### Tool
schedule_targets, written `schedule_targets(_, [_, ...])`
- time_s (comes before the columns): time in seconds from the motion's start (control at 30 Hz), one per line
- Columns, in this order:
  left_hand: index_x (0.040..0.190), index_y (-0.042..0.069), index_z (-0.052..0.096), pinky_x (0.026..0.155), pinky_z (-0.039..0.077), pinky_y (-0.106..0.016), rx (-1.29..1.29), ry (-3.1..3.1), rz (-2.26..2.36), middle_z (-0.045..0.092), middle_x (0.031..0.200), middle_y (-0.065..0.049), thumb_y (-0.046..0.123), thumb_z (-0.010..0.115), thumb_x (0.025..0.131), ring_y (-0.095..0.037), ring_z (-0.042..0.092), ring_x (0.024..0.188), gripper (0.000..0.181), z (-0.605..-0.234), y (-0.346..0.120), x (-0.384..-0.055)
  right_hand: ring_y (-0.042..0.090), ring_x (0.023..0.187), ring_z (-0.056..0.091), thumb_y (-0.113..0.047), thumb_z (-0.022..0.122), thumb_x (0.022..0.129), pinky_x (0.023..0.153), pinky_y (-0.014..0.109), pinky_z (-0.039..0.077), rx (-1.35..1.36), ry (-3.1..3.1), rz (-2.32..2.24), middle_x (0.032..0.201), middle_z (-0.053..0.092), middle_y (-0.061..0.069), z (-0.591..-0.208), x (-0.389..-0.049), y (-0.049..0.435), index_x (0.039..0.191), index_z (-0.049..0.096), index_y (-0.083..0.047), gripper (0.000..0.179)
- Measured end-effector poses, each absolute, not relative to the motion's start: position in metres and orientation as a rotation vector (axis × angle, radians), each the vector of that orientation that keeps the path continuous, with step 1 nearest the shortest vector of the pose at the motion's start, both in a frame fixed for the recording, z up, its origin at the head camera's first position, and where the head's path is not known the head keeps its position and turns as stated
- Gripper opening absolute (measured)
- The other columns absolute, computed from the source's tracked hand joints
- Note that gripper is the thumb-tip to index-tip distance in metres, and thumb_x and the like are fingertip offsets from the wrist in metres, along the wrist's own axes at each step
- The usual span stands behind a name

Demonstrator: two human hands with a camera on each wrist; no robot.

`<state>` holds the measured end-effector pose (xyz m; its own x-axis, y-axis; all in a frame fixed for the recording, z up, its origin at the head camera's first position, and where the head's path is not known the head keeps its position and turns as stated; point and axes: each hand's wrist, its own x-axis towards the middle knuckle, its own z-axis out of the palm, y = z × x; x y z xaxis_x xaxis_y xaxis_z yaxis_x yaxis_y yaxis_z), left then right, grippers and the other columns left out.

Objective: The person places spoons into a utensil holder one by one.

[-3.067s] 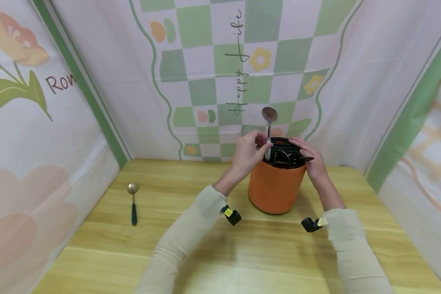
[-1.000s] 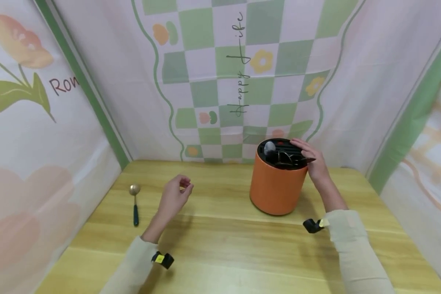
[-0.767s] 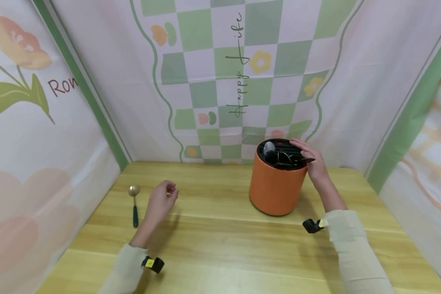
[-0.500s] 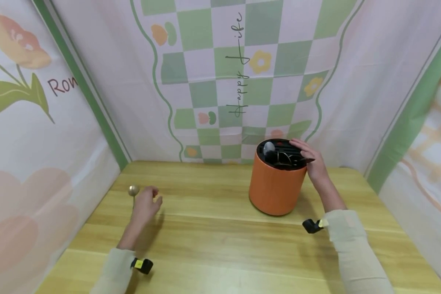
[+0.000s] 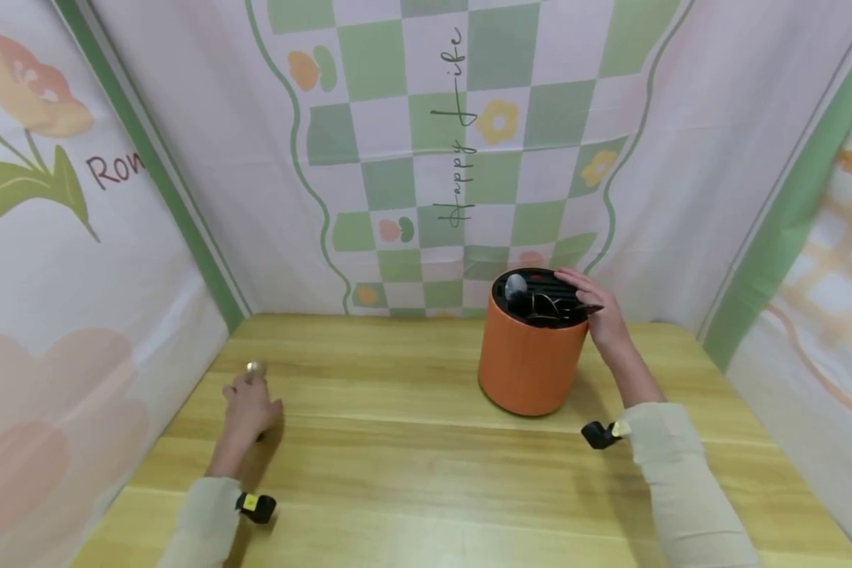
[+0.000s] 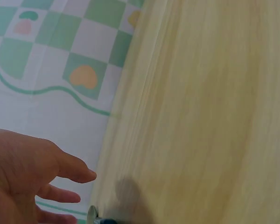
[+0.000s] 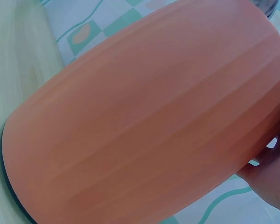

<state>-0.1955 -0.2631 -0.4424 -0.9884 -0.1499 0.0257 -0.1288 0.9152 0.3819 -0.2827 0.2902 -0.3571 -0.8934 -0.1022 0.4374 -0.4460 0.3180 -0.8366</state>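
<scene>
At the table's left, a spoon with a round metal bowl lies flat; its dark green handle is mostly hidden under my left hand. That hand hovers over the spoon with fingers spread and thumb apart, as the left wrist view also shows, where the spoon's bowl peeks in at the bottom edge. An orange utensil holder with a black slotted top stands at the right. My right hand rests against its right rim, fingers laid straight along the top edge. Several utensils stick up from the holder, including a spoon.
The wooden table reaches back to a patterned cloth wall. Cloth panels also close off the left and right sides. A small black camera sits at each wrist.
My left hand placed a ladle-like spoon in the holder and released it, then moved left across the table to above the lying spoon. My right hand has stayed on the holder.
</scene>
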Motion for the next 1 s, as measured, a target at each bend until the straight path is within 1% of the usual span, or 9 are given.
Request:
schedule_targets(0.13, [0.132, -0.02, 0.036, 0.095, 0.038, -0.069, 0.223, -3.043, -0.549, 0.04, 0.117, -0.052, 0.01, 0.059, 0.084, -0.066, 0.038, 0.111, 0.061, -0.445, -0.268, -0.198, 0.036, 0.149, 0.028, -0.013, 0.037, 0.105, 0.112, 0.013, 0.028, 0.488, -2.303, 1.577, 0.155, 0.044, 0.015, -0.358, -0.281, 0.29, 0.139, 0.051, 0.007, 0.043])
schedule_targets(0.2, [0.133, -0.022, 0.033, 0.095, 0.04, -0.069, 0.246, -3.049, -0.542, 0.039, 0.116, -0.053, 0.007, 0.057, 0.082, -0.067, 0.04, 0.109, 0.064, -0.446, -0.269, -0.198, 0.036, 0.149, 0.028, -0.013, 0.036, 0.105, 0.113, 0.015, 0.028, 0.484, -2.304, 1.579, 0.155, 0.041, 0.021, -0.357, -0.281, 0.29, 0.139, 0.051, 0.008, 0.043])
schedule_targets(0.33, [0.135, -0.023, 0.029, 0.093, 0.044, -0.069, 0.323, -3.074, -0.564, 0.038, 0.116, -0.054, 0.001, 0.053, 0.081, -0.068, 0.042, 0.108, 0.064, -0.449, -0.271, -0.199, 0.036, 0.149, 0.028, -0.011, 0.037, 0.103, 0.112, 0.014, 0.028, 0.482, -2.292, 1.6, 0.154, 0.04, 0.024, -0.356, -0.282, 0.29, 0.139, 0.051, 0.008, 0.043])
schedule_targets(0.5, [0.125, -0.023, 0.038, 0.091, 0.048, -0.067, 0.368, -3.116, -0.575, 0.046, 0.11, -0.051, -0.001, 0.05, 0.084, -0.065, 0.049, 0.104, 0.048, -0.454, -0.274, -0.202, 0.037, 0.148, 0.029, -0.009, 0.037, 0.102, 0.108, 0.011, 0.029, 0.49, -2.283, 1.601, 0.153, 0.042, 0.024, -0.357, -0.283, 0.289, 0.138, 0.052, 0.009, 0.042])
schedule_targets(0.6, [0.107, -0.02, 0.05, 0.083, 0.052, -0.063, 0.307, -3.119, -0.552, 0.054, 0.099, -0.044, -0.002, 0.05, 0.083, -0.057, 0.058, 0.092, 0.03, -0.454, -0.276, -0.205, 0.038, 0.147, 0.03, -0.007, 0.037, 0.102, 0.108, 0.01, 0.028, 0.499, -2.268, 1.603, 0.152, 0.045, 0.019, -0.357, -0.285, 0.29, 0.137, 0.052, 0.01, 0.042])
schedule_targets(0.7, [0.09, -0.014, 0.056, 0.073, 0.054, -0.058, 0.244, -3.106, -0.54, 0.059, 0.086, -0.035, -0.003, 0.051, 0.082, -0.047, 0.062, 0.08, 0.014, -0.453, -0.279, -0.207, 0.038, 0.147, 0.03, -0.006, 0.037, 0.102, 0.109, 0.01, 0.027, 0.503, -2.258, 1.606, 0.152, 0.045, 0.02, -0.358, -0.285, 0.29, 0.136, 0.053, 0.011, 0.042])
schedule_targets(0.8, [0.082, -0.008, 0.058, 0.067, 0.055, -0.053, 0.197, -3.095, -0.554, 0.062, 0.079, -0.027, -0.004, 0.053, 0.08, -0.039, 0.062, 0.073, 0.006, -0.452, -0.28, -0.207, 0.037, 0.148, 0.029, -0.007, 0.037, 0.102, 0.111, 0.012, 0.026, 0.501, -2.26, 1.607, 0.152, 0.047, 0.016, -0.358, -0.285, 0.29, 0.136, 0.053, 0.01, 0.042])
schedule_targets(0.93, [0.074, 0.0, 0.058, 0.059, 0.052, -0.042, 0.161, -3.096, -0.595, 0.062, 0.073, -0.016, -0.002, 0.056, 0.077, -0.028, 0.059, 0.067, 0.005, -0.452, -0.279, -0.205, 0.034, 0.15, 0.025, -0.011, 0.037, 0.104, 0.117, 0.017, 0.024, 0.501, -2.27, 1.65, 0.143, 0.052, -0.013, -0.358, -0.283, 0.291, 0.139, 0.051, 0.008, 0.043])
schedule_targets(1.0, [0.072, 0.003, 0.059, 0.059, 0.049, -0.039, 0.141, -3.093, -0.61, 0.062, 0.073, -0.012, 0.0, 0.058, 0.076, -0.026, 0.057, 0.067, 0.005, -0.451, -0.276, -0.204, 0.032, 0.151, 0.025, -0.013, 0.037, 0.105, 0.119, 0.019, 0.024, 0.504, -2.271, 1.667, 0.14, 0.051, -0.018, -0.358, -0.282, 0.291, 0.14, 0.05, 0.008, 0.043])
